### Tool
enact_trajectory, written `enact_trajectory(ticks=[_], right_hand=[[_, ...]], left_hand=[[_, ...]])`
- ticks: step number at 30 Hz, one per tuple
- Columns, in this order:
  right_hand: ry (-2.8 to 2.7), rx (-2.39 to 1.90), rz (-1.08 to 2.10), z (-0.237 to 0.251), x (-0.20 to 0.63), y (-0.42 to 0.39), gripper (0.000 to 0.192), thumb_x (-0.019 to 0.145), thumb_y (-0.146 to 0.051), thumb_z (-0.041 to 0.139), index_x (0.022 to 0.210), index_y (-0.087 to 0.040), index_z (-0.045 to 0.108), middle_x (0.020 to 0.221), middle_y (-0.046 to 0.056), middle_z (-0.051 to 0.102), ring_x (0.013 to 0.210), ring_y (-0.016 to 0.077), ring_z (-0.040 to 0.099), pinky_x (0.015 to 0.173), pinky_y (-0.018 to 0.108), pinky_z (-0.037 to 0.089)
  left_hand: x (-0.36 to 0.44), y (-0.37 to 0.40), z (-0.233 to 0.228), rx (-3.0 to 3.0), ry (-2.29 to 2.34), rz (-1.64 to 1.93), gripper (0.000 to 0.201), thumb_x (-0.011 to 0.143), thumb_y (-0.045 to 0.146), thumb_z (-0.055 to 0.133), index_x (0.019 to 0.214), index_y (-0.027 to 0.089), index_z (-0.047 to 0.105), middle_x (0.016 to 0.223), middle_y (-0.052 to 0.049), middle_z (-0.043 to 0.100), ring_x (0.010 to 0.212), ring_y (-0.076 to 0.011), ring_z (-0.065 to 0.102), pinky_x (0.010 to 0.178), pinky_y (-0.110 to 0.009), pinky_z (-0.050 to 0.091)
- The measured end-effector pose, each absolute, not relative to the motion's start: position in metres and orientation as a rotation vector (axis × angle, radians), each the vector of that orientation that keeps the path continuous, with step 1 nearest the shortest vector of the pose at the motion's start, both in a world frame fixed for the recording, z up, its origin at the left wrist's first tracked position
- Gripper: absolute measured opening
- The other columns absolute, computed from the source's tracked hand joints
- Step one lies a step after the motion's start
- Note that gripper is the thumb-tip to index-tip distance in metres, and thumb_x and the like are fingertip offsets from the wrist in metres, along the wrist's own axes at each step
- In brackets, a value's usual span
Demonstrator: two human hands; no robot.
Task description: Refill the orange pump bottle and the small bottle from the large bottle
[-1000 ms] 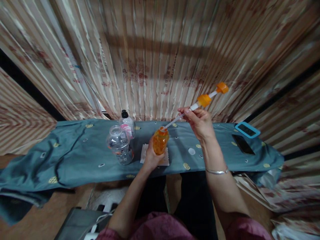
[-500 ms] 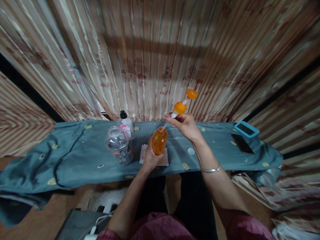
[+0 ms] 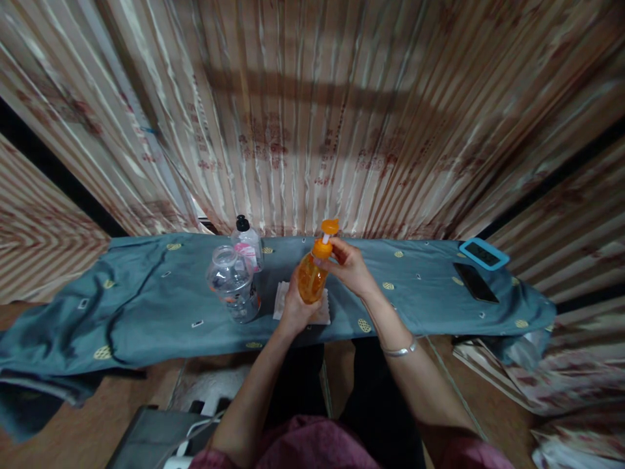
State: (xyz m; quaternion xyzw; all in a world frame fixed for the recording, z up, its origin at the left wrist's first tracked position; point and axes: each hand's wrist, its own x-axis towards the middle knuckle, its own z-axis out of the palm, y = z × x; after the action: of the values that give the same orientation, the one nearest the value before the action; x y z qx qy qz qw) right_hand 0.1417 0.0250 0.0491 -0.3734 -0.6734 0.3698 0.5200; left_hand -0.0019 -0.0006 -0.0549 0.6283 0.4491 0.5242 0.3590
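left hand [image 3: 294, 306] closed around orange bottle [image 3: 309, 280], upright over white cloth [image 3: 282, 301] near front edge of counter [image 3: 146, 306] | right hand [image 3: 347, 266] gripping pump [image 3: 325, 242] at bottle neck | clear jar [image 3: 233, 283], small bottle [image 3: 247, 241] left | phone [image 3: 475, 282] near right end

— What is seen behind the tabletop [image 3: 146, 306]?
— A striped curtain [image 3: 303, 111] in beige and reddish brown is hung across the whole back, crossed by a band of shadow.
— And the tabletop itself?
— It is covered by a blue-grey cloth [image 3: 73, 339] with small yellow motifs, bunched at the left end.
— The floor [image 3: 73, 430]?
— Brown boards are seen below, dimly lit.
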Motion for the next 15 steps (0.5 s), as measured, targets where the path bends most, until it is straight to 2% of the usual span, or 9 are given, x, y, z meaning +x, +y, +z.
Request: enact_trajectory(ticks=[7,15], right_hand=[[-1.633,-0.89,0.906,0.052,0.143,0.024,0.033,0.095,-0.039,0.067,0.121,-0.019,0.065,0.125,0.008,0.067,0.108,0.0238,0.067,0.093,0.048,0.055],[-1.771,-0.883,0.941,0.062,0.149,0.029,0.035,0.096,-0.039,0.067,0.124,-0.019,0.064,0.127,0.009,0.066,0.109,0.0245,0.067,0.093,0.049,0.056]], left_hand=[[-0.003,-0.002,-0.053,1.63,1.185,1.354,0.082,0.065,0.014,0.077,0.139,0.022,0.044,0.125,-0.009,0.069,0.11,-0.0263,0.069,0.097,-0.043,0.057],[-0.004,-0.002,-0.053,1.611,1.197,1.329,0.079,0.065,0.017,0.077,0.138,0.02,0.045,0.128,-0.01,0.067,0.117,-0.0274,0.067,0.102,-0.044,0.054]])
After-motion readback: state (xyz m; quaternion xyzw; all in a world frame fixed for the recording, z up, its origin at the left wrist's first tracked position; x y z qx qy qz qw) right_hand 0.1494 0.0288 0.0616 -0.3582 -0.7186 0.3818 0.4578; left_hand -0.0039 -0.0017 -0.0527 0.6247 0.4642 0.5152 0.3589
